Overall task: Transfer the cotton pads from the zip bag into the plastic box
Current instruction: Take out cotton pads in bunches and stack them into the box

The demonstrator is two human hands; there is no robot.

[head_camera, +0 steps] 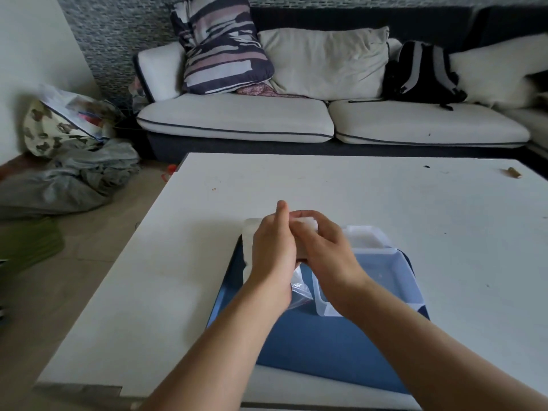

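Note:
Both my hands meet over the far left part of a blue tray [326,345] on the white table. My right hand [323,247] is closed around a white stack of cotton pads [307,223]. My left hand [274,250] holds the clear zip bag [299,287], whose crumpled end hangs down between my wrists. The clear plastic box [394,277] stands open on the tray just right of my right hand; its inside looks bare. Its translucent lid [366,237] lies behind it. A white pack or bag part [248,247] shows left of my left hand.
The white table [207,247] spreads wide around the tray. A small brown object [514,172] lies at its far right edge. Behind the table is a sofa [237,120] with cushions and a black backpack [421,74]. Bags and cloth [74,161] lie on the floor at left.

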